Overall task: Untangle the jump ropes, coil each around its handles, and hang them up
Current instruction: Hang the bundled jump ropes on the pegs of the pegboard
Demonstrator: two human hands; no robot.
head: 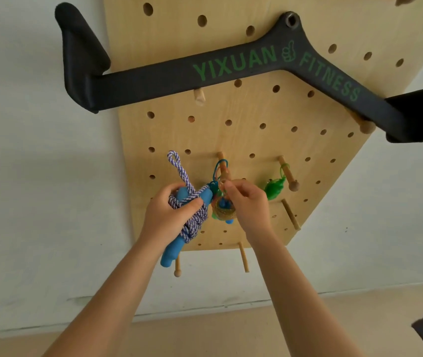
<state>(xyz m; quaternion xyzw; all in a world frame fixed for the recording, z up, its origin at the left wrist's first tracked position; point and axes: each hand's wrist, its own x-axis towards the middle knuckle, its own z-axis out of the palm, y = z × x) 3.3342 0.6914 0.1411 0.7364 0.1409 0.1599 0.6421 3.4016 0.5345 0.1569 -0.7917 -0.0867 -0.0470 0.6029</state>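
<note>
The jump rope [187, 215], blue-and-white cord coiled around blue handles, sits in the left hand [171, 215], whose fingers and thumb curl around the bundle; a loop [177, 166] of cord sticks up above it, in front of the pegboard [231, 130]. Just beside it, the right hand [246, 202] pinches a small teal-and-gold toy [223, 207] hanging by a teal string from a peg [222, 161]. Further right, a green toy [275, 189] hangs from another peg [287, 173]. Above, a black bar [205, 76] marked YIXUAN FITNESS rests across the board on pegs
</note>
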